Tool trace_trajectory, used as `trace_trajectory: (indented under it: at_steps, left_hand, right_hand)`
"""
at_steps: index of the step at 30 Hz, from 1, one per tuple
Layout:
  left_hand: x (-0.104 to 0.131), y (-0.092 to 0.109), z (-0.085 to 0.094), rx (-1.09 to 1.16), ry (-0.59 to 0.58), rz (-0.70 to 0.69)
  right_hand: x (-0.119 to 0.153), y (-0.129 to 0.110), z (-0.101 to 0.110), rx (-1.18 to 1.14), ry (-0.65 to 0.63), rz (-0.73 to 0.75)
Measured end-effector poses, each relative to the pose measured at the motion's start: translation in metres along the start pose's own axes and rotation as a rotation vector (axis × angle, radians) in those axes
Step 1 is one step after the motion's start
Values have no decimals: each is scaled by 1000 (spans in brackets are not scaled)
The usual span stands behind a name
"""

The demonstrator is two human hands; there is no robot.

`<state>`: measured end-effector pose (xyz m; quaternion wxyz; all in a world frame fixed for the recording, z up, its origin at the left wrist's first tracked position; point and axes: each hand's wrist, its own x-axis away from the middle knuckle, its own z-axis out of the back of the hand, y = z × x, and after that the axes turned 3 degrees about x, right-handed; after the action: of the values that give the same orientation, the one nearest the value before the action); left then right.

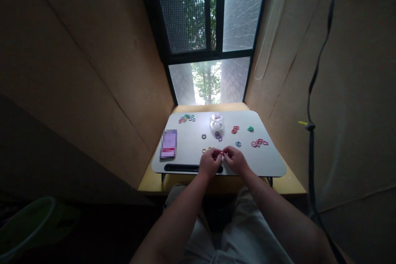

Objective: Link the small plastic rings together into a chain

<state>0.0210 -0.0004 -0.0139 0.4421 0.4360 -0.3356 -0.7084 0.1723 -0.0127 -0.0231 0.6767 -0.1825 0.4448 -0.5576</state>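
My left hand point(210, 162) and my right hand point(235, 159) meet above the front edge of a white lap table point(188, 144). Their fingertips are pinched together around a small pinkish ring point(222, 153), mostly hidden by the fingers; it looks like a small hair tie. Yellow rings point(204, 150) lie just beyond my left hand. Farther back are purple rings point(218, 136) and a dark ring point(203, 136). To the right sit blue rings point(238, 144), red rings point(235, 129), green rings point(250, 129) and pink rings point(259, 143).
A clear round container point(217, 122) stands at the back middle. Mixed coloured rings point(187, 118) lie at the back left, and a phone point(168, 144) is at the left side. A black slot point(182, 168) runs along the front edge. A dark strap point(312, 152) hangs at the right.
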Motion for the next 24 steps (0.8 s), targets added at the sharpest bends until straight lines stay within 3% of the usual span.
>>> trace_trajectory:
  at_steps: [24]
  left_hand:
    - [1,4,1,-19,24,-4]
  right_hand:
    - [1,-1,-1,69,44,-36]
